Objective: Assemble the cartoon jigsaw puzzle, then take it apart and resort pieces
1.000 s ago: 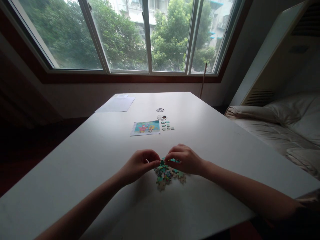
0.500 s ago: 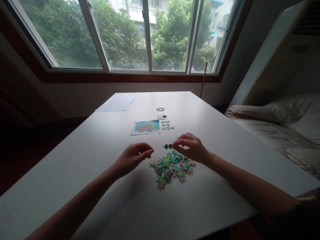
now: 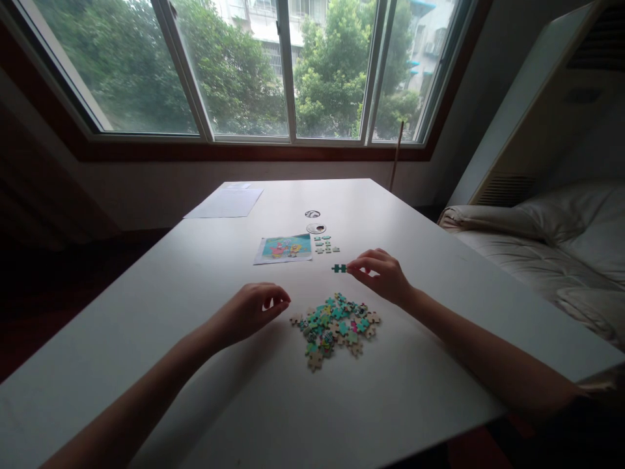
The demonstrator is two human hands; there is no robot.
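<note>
My right hand (image 3: 381, 275) pinches a small green puzzle piece (image 3: 338, 268) above the white table (image 3: 205, 286), beyond the pile of loose puzzle pieces (image 3: 334, 324). My left hand (image 3: 252, 309) rests on the table just left of the pile, fingers curled together with nothing visible in them. A colourful reference picture (image 3: 284, 248) lies farther off, with several sorted teal pieces (image 3: 326, 245) to its right.
Two small round objects (image 3: 315, 227) sit behind the sorted pieces. A sheet of paper (image 3: 225, 202) lies at the table's far left. A light-coloured couch (image 3: 547, 247) stands to the right, and a wide window (image 3: 288, 71) is beyond the table.
Both hands left the pile. My right hand lifted a green piece and carried it away from me towards the sorted pieces. My left hand drew back to the left.
</note>
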